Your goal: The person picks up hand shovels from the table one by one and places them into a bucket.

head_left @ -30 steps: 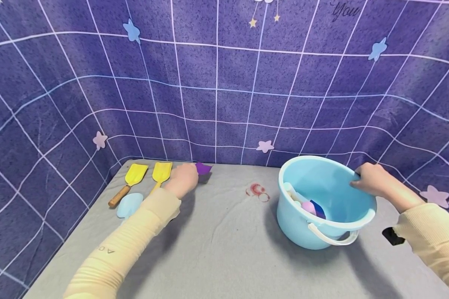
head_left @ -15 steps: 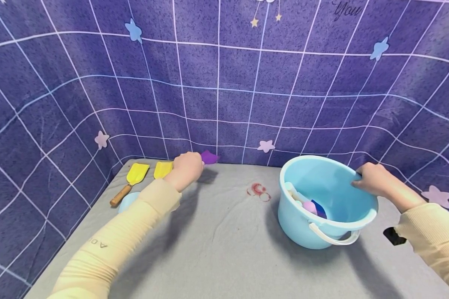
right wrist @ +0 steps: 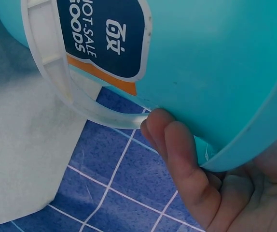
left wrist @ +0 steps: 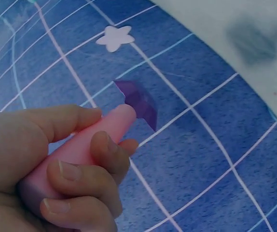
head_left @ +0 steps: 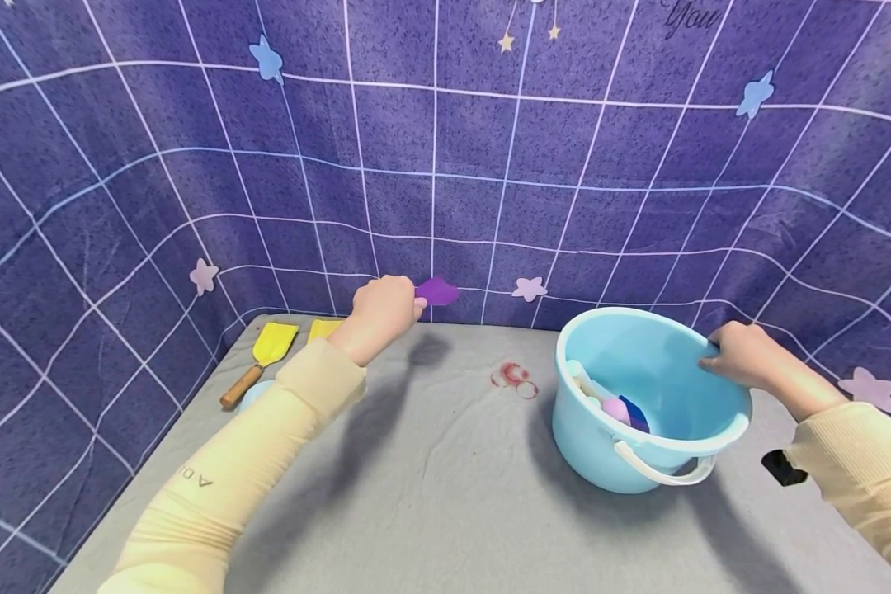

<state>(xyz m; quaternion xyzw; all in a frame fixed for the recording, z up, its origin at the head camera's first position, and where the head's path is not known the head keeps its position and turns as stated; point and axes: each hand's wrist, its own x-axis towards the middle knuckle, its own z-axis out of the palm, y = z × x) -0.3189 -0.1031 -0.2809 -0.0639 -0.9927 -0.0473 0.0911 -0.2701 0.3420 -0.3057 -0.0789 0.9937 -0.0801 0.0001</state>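
My left hand (head_left: 384,309) grips a small toy shovel, raised above the table near the back. In the left wrist view its pink handle (left wrist: 76,154) lies within my curled fingers and the purple blade (left wrist: 141,102) sticks out beyond them. At the right, a light blue bucket (head_left: 590,450) stands slightly tilted on the grey cloth. My right hand (head_left: 746,353) holds its rim on the far right side; the right wrist view shows fingertips against the outer wall beside the white handle (right wrist: 114,116). Inside the bucket lie a pinkish round piece (head_left: 615,409) and a dark blue piece (head_left: 635,414).
At the back left lies a yellow shovel (head_left: 273,342) with a wooden grip. Another yellow shovel (head_left: 322,329) and a light blue item (head_left: 256,394) are partly hidden by my left arm. A red ring-shaped mark (head_left: 515,377) stains the cloth. The patterned purple curtain (head_left: 445,206) closes off the back.
My left hand has lifted the purple-bladed shovel off the table and moved up and to the right. My right hand and the bucket have stayed in place.
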